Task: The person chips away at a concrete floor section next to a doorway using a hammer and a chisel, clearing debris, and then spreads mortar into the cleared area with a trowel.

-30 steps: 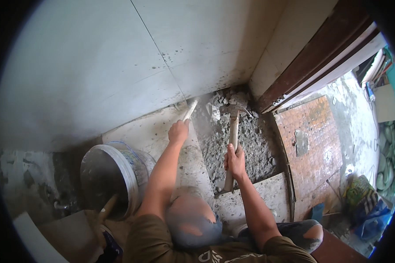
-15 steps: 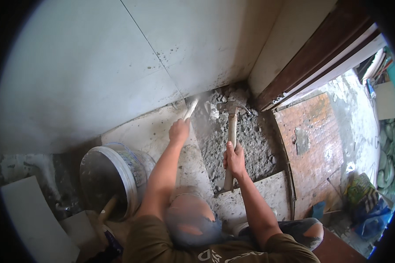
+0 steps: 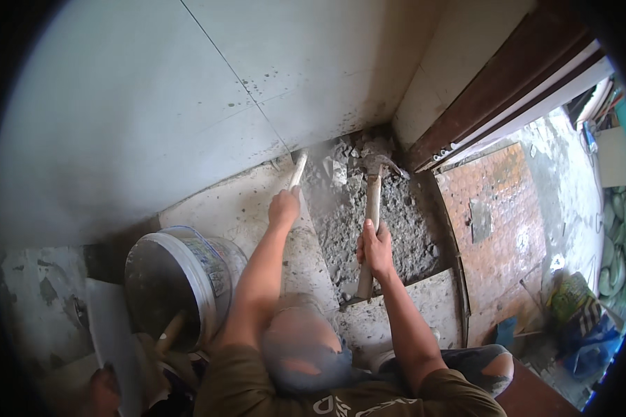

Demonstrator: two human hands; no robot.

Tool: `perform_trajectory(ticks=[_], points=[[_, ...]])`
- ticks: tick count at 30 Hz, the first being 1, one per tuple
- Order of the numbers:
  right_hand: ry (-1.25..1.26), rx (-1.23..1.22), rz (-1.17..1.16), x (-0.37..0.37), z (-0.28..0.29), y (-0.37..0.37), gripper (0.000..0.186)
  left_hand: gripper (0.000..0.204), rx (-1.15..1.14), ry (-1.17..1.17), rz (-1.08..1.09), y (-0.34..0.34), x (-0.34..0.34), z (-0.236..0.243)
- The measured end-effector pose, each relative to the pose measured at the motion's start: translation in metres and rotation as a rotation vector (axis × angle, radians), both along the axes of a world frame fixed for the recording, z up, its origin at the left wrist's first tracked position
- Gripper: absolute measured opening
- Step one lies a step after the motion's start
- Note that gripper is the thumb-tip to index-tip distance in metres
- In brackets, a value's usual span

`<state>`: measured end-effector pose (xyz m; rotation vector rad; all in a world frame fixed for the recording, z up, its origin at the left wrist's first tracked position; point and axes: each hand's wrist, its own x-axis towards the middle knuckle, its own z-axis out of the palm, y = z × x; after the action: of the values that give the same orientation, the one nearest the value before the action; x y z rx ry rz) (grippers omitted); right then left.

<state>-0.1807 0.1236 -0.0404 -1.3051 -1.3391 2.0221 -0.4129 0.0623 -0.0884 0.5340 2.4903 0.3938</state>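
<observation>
My left hand (image 3: 284, 208) is closed around a pale, dusty rod (image 3: 299, 167). Its far end points at the foot of the wall, by the edge of a floor tile; whether it is a chisel I cannot tell. My right hand (image 3: 375, 251) grips the wooden handle of a hammer (image 3: 373, 201) partway along its length. The dark hammer head (image 3: 381, 165) is over the broken far part of a patch of grey rubble (image 3: 396, 229). Light floor tiles (image 3: 236, 198) border the rubble on the left and near sides.
A whitish bucket (image 3: 205, 313) lies on its side at my left with a wooden handle inside. Beyond it another person's hand (image 3: 104, 390) is at a white panel (image 3: 111, 326). A brown board (image 3: 494, 222) lies right of the rubble, near a dark door frame (image 3: 501, 83) and bags (image 3: 584, 326).
The hammer has shifted slightly right, while my left hand and the rod stay nearly in place. At the lower left the white panel has moved and tilted, and another person's hand has appeared.
</observation>
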Motion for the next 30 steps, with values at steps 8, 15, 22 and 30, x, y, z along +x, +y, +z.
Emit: perform_trajectory(ticks=[8,15,22,30], points=[[-0.005,0.004,-0.014,0.003,0.009,0.002,0.033,0.055,-0.009,0.0,0.141,0.003,0.003,-0.017],[-0.01,-0.028,0.028,-0.012,0.003,-0.001,0.033,0.046,0.095,0.053,-0.117,-0.042,-0.011,-0.049],[-0.06,-0.028,-0.026,-0.009,-0.006,0.009,0.031,0.048,-0.009,0.045,-0.118,-0.034,0.011,-0.006],[0.016,-0.055,-0.037,-0.027,-0.001,-0.005,0.033,0.049,-0.107,0.092,-0.164,-0.033,-0.02,0.004]])
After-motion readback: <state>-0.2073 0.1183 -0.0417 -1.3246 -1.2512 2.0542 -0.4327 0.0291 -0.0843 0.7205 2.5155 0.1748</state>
